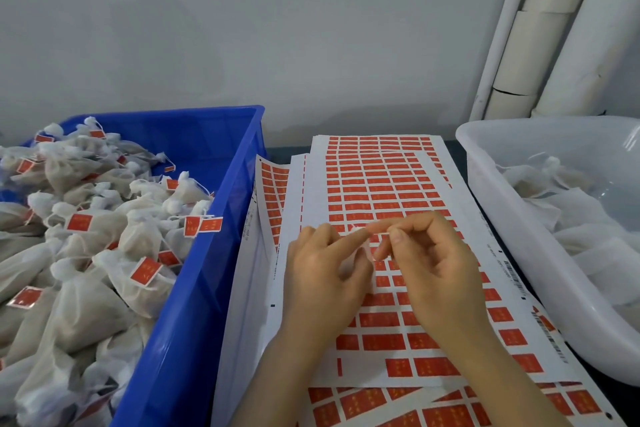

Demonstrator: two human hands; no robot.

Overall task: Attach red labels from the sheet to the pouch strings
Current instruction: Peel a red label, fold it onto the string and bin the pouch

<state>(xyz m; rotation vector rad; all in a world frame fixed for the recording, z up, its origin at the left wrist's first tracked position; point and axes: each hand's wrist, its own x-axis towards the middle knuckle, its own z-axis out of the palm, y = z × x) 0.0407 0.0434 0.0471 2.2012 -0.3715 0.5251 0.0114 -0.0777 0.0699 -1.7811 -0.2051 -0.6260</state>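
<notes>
head view: right hand [436, 267] pinches white scrap [387, 234] over sheet [381, 184].

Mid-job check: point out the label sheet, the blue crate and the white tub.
label sheet [381, 184]: head view, red labels in its upper rows.
blue crate [201, 288]: head view, outer wall facing the sheet.
white tub [554, 270]: head view, its near side wall.

Right hand [440, 270] pinches a pale scrap [382, 235], too blurred to name; blue crate [207, 288] runs off at nine o'clock.
</notes>
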